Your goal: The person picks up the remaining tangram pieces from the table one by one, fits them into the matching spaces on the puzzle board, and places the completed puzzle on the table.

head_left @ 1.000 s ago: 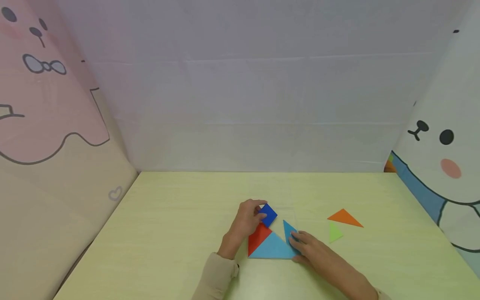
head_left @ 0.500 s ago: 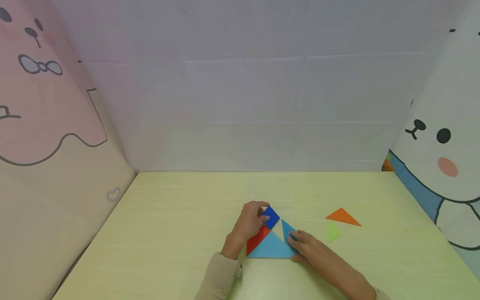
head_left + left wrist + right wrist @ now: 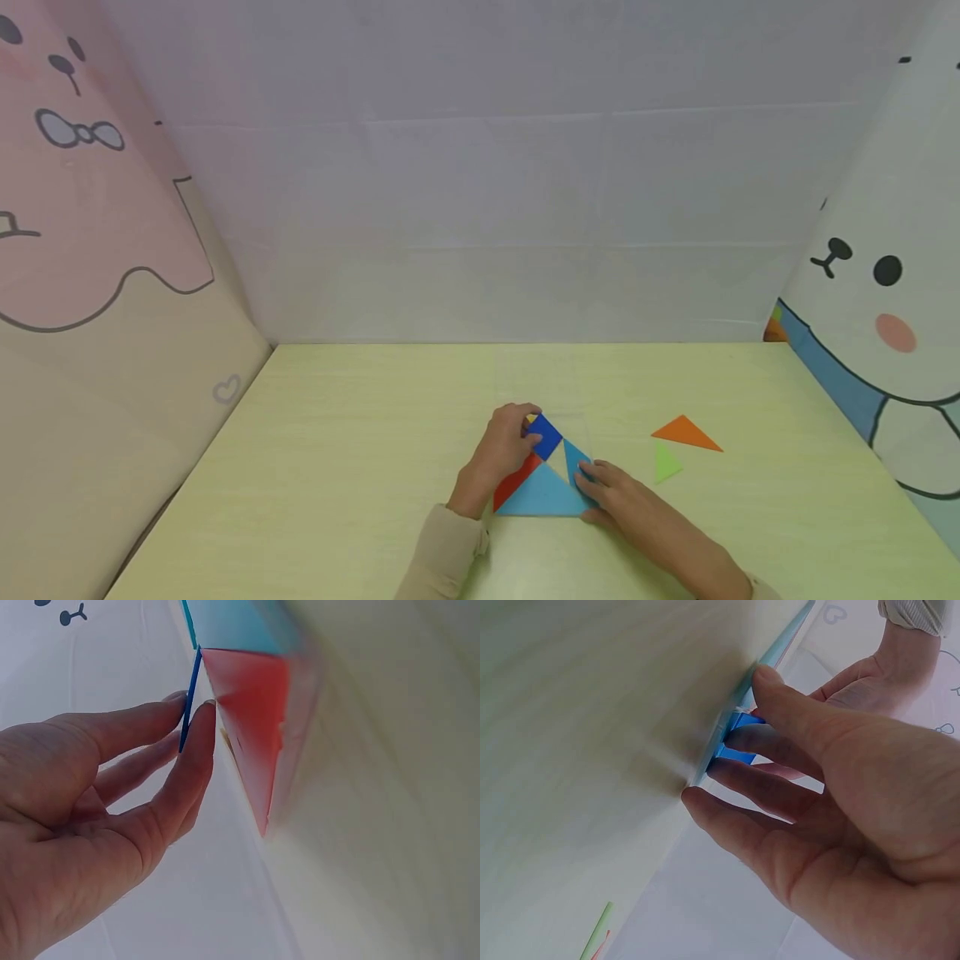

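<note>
My left hand (image 3: 504,442) pinches a dark blue square tangram piece (image 3: 547,436) between thumb and fingers. In the left wrist view the square (image 3: 192,686) appears edge-on, tilted above the other pieces. Below it lie a red triangle (image 3: 514,485), partly under the hand, and a large light blue triangle (image 3: 543,497). A yellow sliver (image 3: 531,418) peeks out by the left fingertips. My right hand (image 3: 622,493) rests its fingertips on a mid-blue piece (image 3: 573,460), whose full shape the fingers cover. Its thumb is at the large triangle's right corner.
Right of the hands, an orange triangle (image 3: 687,434) and a light green triangle (image 3: 667,463) lie on the pale table (image 3: 337,417). Faint transparent outlines show behind the pieces. A white cloth (image 3: 480,208) hangs at the back, with printed cloths at both sides.
My left hand has moved slightly right with the blue square, which now comes up to the tip of the mid-blue piece. The yellow sliver shows more. My right hand stays in place.
</note>
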A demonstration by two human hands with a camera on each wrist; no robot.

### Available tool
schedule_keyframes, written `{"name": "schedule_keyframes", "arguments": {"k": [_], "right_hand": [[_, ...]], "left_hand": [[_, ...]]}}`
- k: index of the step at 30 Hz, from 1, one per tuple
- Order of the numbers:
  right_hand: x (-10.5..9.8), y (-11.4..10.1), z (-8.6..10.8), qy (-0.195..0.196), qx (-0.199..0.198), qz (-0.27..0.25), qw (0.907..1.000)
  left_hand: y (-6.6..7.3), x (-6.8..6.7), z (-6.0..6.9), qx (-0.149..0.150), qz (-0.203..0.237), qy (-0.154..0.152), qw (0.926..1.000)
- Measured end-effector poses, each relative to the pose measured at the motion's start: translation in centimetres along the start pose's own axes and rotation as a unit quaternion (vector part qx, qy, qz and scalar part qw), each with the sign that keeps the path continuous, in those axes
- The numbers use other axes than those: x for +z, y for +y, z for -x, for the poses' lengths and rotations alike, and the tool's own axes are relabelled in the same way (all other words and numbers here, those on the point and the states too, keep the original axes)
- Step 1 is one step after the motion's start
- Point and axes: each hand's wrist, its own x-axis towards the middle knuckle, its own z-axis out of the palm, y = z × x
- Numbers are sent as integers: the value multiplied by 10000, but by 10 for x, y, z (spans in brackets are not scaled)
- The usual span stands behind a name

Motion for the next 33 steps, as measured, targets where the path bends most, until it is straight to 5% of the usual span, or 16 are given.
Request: {"name": "schedule_keyframes", "arguments": {"k": [16,33], "right_hand": [[1,2,1,6,-48,-58,10000],[2,3,1,139,-255,52,9996]], "left_hand": [[6,7,5,-100,-932,-7,9956],[6,9,6,250,-1417,28,9896]]}}
